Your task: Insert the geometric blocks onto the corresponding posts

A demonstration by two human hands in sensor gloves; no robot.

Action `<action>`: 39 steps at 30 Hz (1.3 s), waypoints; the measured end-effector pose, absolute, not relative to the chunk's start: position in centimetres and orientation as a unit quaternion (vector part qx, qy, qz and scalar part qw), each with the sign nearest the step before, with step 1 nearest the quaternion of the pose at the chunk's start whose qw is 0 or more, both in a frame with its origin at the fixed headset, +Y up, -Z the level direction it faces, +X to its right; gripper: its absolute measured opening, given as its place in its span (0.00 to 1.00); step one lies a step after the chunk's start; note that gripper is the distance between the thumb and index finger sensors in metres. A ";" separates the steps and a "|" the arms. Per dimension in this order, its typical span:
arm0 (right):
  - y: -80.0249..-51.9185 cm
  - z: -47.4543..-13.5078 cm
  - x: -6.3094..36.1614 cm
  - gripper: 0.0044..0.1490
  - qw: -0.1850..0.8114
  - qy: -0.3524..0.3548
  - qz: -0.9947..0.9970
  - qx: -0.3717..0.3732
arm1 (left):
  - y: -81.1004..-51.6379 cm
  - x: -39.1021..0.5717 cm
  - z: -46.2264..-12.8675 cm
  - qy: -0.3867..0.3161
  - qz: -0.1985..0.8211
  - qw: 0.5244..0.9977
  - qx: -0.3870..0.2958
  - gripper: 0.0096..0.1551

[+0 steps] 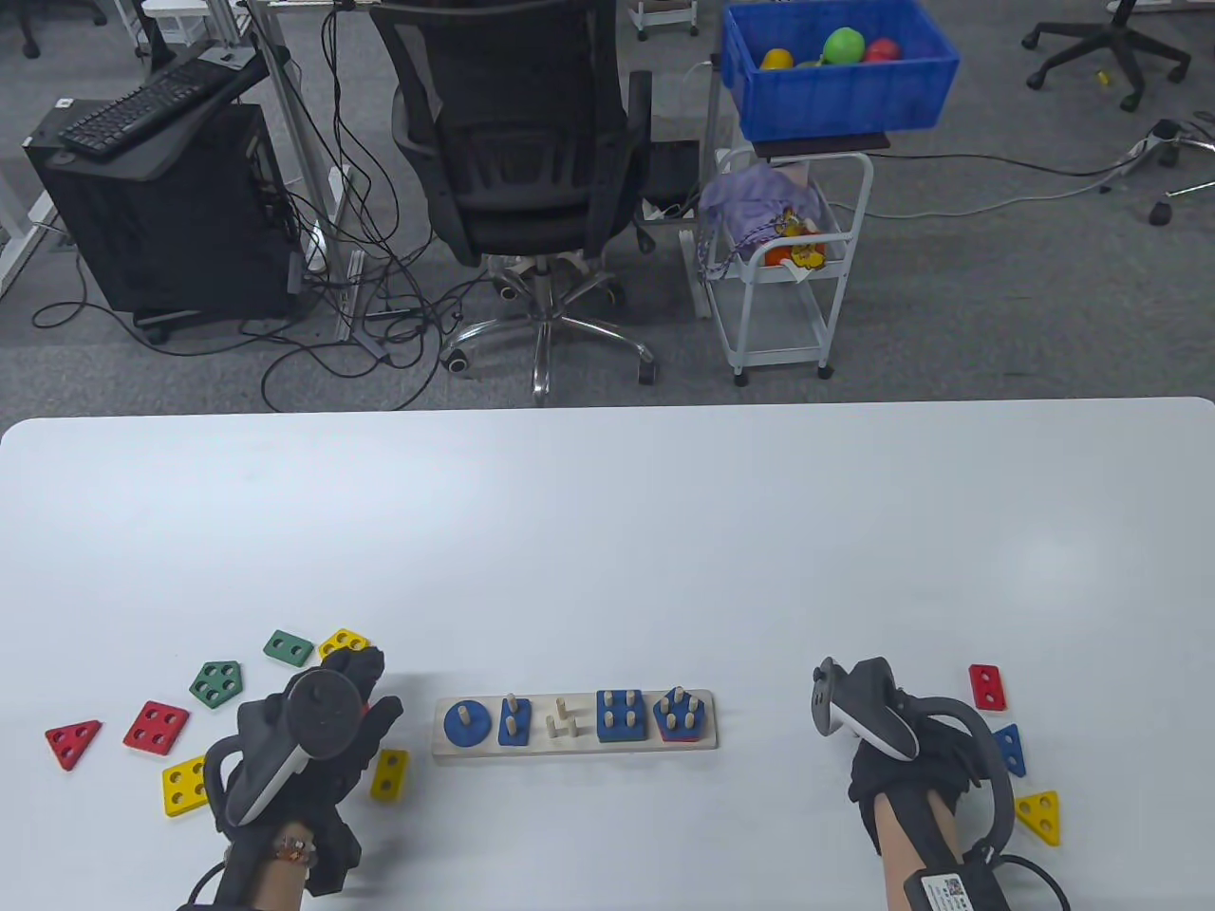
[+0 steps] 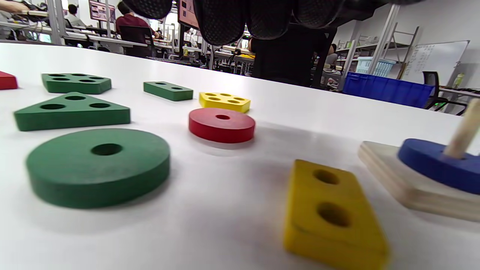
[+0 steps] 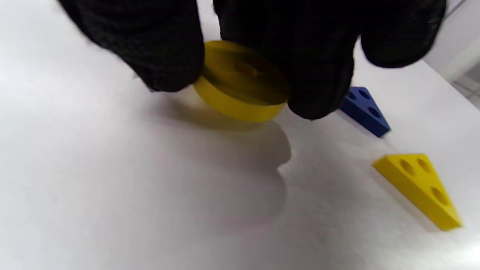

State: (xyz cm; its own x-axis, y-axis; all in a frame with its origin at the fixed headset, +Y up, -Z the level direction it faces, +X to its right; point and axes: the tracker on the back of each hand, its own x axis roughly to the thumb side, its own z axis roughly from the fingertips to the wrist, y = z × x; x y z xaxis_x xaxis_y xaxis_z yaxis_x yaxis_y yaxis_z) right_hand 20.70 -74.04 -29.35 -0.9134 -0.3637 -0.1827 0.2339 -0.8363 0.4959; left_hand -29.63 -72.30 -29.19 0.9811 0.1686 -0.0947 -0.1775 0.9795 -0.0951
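I am pinching a yellow disc (image 3: 240, 80) in my right hand (image 1: 897, 750), lifting it off the table (image 1: 607, 531) toward the peg board (image 1: 574, 729); my left hand (image 1: 313, 731) is hovering relaxed, holding nothing, over spare blocks.

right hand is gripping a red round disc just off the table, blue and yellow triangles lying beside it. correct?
Not quite: the disc is yellow, not red. The right wrist view shows the right hand gripping it just above the table, with the blue triangle and yellow triangle lying beside it.
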 end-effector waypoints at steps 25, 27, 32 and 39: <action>-68.1 -24.1 5.0 0.44 -0.280 0.169 -0.888 -0.324 | -72.8 -15.5 -26.4 -0.163 0.536 0.792 -0.242 0.42; -68.2 -23.8 4.5 0.44 -0.293 0.177 -0.880 -0.330 | -73.0 -15.6 -26.3 -0.147 0.546 0.789 -0.241 0.41; -68.5 -24.3 5.4 0.48 -0.277 0.132 -0.891 -0.334 | -72.8 -16.6 -26.5 -0.133 0.569 0.781 -0.220 0.40; -68.8 -26.2 11.5 0.46 -0.219 0.110 -0.940 -0.237 | -70.6 -21.3 -27.3 -0.120 0.410 0.901 -0.080 0.40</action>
State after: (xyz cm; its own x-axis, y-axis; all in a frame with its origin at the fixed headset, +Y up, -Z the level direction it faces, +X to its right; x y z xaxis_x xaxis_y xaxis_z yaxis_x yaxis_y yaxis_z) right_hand 11.49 -68.84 -26.24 -0.7916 0.3607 0.4933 -0.4645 -0.8796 -0.1023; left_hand -21.27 -70.64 -27.29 0.6357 0.7571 0.1508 -0.7185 0.6517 -0.2429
